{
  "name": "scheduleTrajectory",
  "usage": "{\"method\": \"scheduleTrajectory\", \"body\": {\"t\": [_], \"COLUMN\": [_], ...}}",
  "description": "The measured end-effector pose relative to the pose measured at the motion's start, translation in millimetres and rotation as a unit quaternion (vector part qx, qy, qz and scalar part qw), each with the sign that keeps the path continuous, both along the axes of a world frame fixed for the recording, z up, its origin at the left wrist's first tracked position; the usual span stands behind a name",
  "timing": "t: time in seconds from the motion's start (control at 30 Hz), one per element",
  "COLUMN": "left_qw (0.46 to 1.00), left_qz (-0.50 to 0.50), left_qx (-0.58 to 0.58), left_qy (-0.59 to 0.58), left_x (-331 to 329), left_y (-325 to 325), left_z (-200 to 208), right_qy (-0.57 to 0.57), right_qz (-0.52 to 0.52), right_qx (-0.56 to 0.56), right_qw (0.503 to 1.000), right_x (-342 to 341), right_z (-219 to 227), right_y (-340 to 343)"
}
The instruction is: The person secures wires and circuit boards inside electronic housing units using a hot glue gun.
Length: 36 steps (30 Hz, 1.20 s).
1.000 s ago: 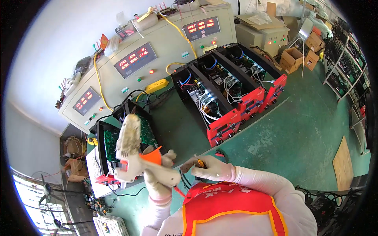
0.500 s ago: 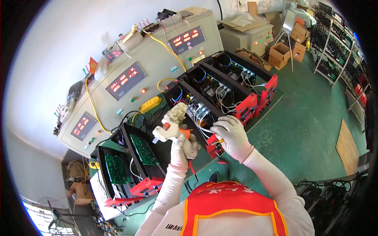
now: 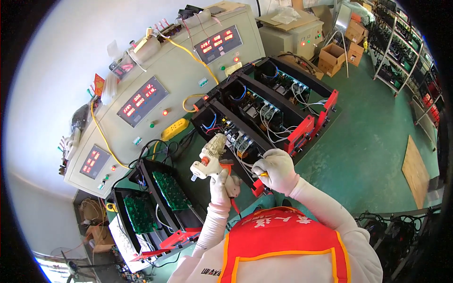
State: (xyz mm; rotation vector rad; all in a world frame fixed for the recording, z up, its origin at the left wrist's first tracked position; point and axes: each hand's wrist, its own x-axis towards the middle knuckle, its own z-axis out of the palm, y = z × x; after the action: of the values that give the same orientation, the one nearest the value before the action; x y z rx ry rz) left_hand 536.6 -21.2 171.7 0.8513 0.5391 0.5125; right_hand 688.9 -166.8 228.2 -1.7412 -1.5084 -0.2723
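Observation:
My left hand (image 3: 220,189), in a white glove, grips a white hot glue gun (image 3: 207,162) with an orange trigger and a red cord. Its nozzle end tilts left, and yellowish residue coats its upper part. My gloved right hand (image 3: 277,172) is curled round a thin tool with a yellow part (image 3: 264,174); most of it is hidden, so its kind cannot be told. That hand is over the front end of the nearest open black chassis (image 3: 224,111), by its red front panel (image 3: 258,188). White wires and circuit parts show inside this chassis.
Two more open black chassis (image 3: 299,134) with red panels stand to the right. On the left are two others holding green circuit boards (image 3: 171,189). Behind runs a grey test console (image 3: 188,78) with red displays, yellow cables and a yellow power strip (image 3: 175,129). Boxes and racks stand far right.
My right hand has drawn slightly down toward me, its fingers now curled tighter. The glue gun has shifted a little right and down in view. The whole view has shifted slightly.

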Motion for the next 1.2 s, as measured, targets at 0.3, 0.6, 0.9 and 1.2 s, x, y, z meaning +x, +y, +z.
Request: {"method": "scheduleTrajectory", "body": {"t": [0.3, 0.6, 0.9, 1.2], "left_qw": [0.995, 0.994, 0.994, 0.995], "left_qz": [0.002, 0.017, 0.031, 0.052], "left_qx": [0.073, 0.052, 0.056, 0.032], "left_qy": [0.066, 0.099, 0.084, 0.075], "left_x": [-5, 2, 6, 13], "left_y": [-25, -22, -20, -18], "left_z": [10, 2, -4, 1], "right_qy": [0.028, -0.016, -0.030, -0.022], "right_qz": [0.048, 0.078, 0.073, 0.078], "right_qx": [-0.030, -0.007, 0.004, -0.003], "right_qw": [0.998, 0.997, 0.997, 0.997], "right_x": [-10, -10, -10, -11], "right_z": [-3, -11, -12, -10], "right_y": [-32, -31, -31, -30]}}
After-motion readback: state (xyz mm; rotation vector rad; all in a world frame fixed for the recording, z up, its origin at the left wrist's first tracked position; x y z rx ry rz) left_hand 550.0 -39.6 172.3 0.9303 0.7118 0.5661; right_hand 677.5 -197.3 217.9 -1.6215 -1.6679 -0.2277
